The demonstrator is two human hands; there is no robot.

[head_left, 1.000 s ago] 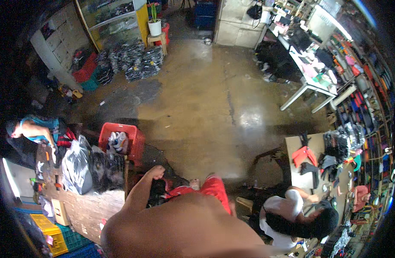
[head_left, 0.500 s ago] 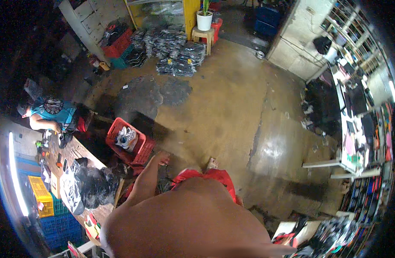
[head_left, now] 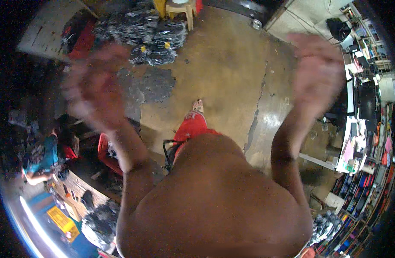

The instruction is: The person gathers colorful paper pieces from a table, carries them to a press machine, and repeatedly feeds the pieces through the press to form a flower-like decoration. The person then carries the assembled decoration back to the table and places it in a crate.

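Both my arms are raised in front of me, wide apart. My left hand [head_left: 96,88] hangs in the air at the left, its fingers smeared by motion. No held object shows in it, though the blur hides how its fingers lie. On the other side, my right hand [head_left: 318,73] is lifted at a similar height and is just as blurred; I cannot make out anything in it. Below my left forearm, partly covered by it, stands a red plastic crate [head_left: 105,150]. Stacks of plastic-wrapped dark bundles [head_left: 159,41] lie on the floor beyond my left hand.
A co-worker in a teal shirt [head_left: 45,157] is at the far left beside a wooden workbench [head_left: 88,189] with a black plastic bag [head_left: 105,219]. A cluttered white table [head_left: 341,161] stands at right. Cracked floor [head_left: 223,64] runs ahead; a beige stool [head_left: 184,10] stands at the far end.
My left hand has risen from beside the red crate, and my right hand has come up into view. The view has shifted, with the crate and bench now further left.
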